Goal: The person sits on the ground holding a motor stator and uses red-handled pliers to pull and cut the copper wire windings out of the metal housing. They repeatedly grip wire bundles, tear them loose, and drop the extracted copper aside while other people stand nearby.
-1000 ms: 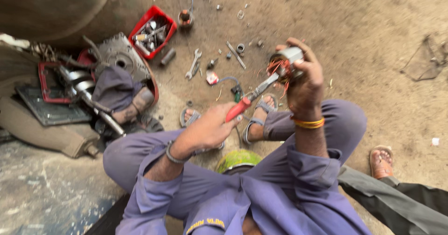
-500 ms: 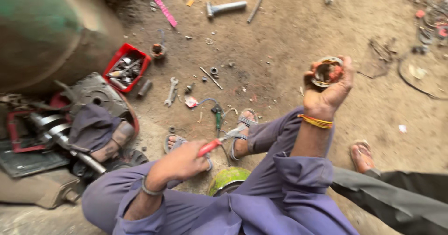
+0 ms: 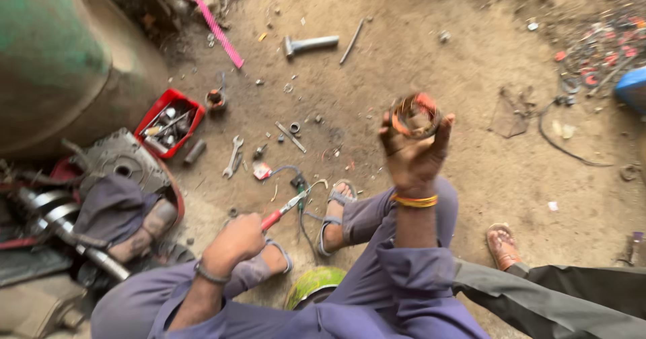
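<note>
The right hand has lifted higher and further from the body than a second ago, fingers closed around a round coil of copper-coloured windings with reddish insulation, now held up in the air above the dirt floor. A second ago the screwdriver had its tip in at that coil; now the two are well apart. The left hand has dropped near the left knee, clamped on the red handle, the metal shaft pointing away over the sandalled foot. Judging from that, the prying looks paused and the coil is raised for a look.

The coil is ring-shaped, wiry and somewhat blurred. The floor is dry, gritty earth strewn with small washers and bolts. On the left lie a flat steel spanner, a red plastic tray of loose metal parts, and a grey cast housing with dull, oily surfaces. Far off lies a pale metal hammer-like tool. Both sleeves are soft purple cloth; an orange bangle sits on the right wrist
</note>
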A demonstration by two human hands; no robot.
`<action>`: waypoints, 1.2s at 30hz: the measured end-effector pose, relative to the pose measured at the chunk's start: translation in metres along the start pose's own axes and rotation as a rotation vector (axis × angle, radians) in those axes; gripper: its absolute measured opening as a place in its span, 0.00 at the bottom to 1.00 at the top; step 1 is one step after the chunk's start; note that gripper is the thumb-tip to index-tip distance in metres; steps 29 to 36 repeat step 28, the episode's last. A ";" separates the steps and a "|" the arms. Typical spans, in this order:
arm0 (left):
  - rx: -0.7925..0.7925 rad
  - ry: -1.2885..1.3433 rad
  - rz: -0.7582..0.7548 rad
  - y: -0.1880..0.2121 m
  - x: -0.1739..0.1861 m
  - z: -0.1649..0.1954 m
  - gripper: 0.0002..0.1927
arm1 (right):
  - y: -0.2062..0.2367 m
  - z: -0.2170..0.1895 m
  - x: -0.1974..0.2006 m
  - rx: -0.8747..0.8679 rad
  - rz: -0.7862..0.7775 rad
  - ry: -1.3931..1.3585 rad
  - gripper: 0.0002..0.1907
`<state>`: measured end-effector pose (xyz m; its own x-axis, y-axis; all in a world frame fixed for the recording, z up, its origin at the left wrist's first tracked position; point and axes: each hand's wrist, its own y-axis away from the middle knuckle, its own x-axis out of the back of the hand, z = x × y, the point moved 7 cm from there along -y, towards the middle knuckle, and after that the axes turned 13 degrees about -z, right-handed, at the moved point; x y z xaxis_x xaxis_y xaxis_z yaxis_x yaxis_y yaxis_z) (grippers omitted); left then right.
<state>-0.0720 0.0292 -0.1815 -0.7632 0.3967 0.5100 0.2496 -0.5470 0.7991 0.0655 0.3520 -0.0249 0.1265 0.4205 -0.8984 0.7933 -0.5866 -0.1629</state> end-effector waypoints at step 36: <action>-0.711 0.523 0.062 0.095 0.051 0.081 0.15 | 0.004 0.064 0.002 -0.235 -0.309 0.643 0.33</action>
